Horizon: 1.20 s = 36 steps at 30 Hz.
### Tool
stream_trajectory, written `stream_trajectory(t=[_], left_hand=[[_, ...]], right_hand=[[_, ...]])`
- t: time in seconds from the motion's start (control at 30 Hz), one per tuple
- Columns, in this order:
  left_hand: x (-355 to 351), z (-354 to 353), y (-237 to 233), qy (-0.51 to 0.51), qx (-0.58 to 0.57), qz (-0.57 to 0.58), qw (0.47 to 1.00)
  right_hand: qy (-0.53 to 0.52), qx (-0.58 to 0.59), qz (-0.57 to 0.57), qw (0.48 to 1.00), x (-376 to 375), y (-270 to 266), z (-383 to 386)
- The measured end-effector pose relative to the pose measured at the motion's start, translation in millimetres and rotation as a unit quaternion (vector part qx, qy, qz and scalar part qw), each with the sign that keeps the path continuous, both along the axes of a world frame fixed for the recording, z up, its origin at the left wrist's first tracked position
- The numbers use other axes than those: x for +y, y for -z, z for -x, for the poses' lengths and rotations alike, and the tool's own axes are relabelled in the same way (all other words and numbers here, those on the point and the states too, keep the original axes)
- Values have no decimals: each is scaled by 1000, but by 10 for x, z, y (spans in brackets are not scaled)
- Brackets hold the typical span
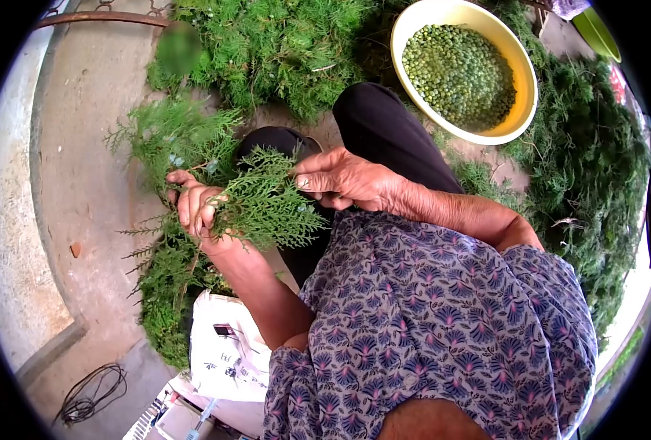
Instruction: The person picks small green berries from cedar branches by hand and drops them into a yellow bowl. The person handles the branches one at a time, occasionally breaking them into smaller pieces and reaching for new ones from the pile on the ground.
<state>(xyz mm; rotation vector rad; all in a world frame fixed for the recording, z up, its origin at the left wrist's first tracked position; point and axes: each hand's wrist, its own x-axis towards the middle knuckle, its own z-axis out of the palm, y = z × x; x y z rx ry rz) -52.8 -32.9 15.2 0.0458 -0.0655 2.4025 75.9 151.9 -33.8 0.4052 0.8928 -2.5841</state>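
Over the lap, left hand [193, 209] is curled tight round the stem end of a feathery green conifer sprig [267, 202]. Right hand [344, 180] pinches its far edge w/ thumb & fingers, wrist bent inward. Risk: a hard tug may tear fronds, dropping bits onto grey concrete floor [90, 183]. Yellow plastic bowl of small green seeds [522, 81] sits beyond the knee.

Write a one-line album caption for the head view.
Left hand grips a green sprig while the right hand pinches it, beside a yellow bowl of small green berries.
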Motion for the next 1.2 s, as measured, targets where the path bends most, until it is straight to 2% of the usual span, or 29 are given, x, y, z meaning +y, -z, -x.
stream_trajectory(t=[0.03, 0.3, 0.37, 0.53, 0.6, 0.63, 0.73, 0.8, 0.87, 0.93, 1.0, 1.07, 1.13, 1.2], left_hand=[[19, -26, 1, -11, -6, 3, 1000], [59, -66, 1, -2, -3, 2, 1000], [64, -84, -30, -10, -21, 2, 1000], [74, -88, -29, -23, -15, 19, 999], [60, -83, -33, -35, -25, 22, 999], [48, -68, -44, -25, -34, 7, 999], [25, -35, -18, -29, -41, -3, 999], [-2, 18, 69, -21, 2, 29, 999], [-88, 68, 56, -33, -31, 8, 999], [-149, 111, 35, -37, -37, 1, 999], [-164, 124, 40, -47, -35, -2, 998], [-130, 139, 19, -52, -27, -9, 998], [-110, 134, 23, -54, -24, -28, 998], [-109, 139, 33, -53, -22, -36, 998]], right_hand=[[-24, 2, 53, 998, -3, 1, 10], [-5, -21, 111, 994, -100, 6, 31], [-29, -24, 172, 984, -71, 3, 16], [-56, 1, 166, 985, -96, 36, 27], [14, -3, 191, 981, -113, 50, 22], [56, -56, 196, 977, -76, -46, 17], [107, -26, 171, 979, -37, -6, 22], [115, -28, 133, 984, -19, -29, -5], [200, -5, 129, 971, 42, 145, -19], [177, 3, 164, 970, 150, 173, -53], [147, -22, 110, 983, 179, 75, -82], [144, -17, 127, 981, 163, 68, -87], [31, 38, 113, 992, 160, 107, -136], [-28, -12, 52, 998, 82, 33, -151]])
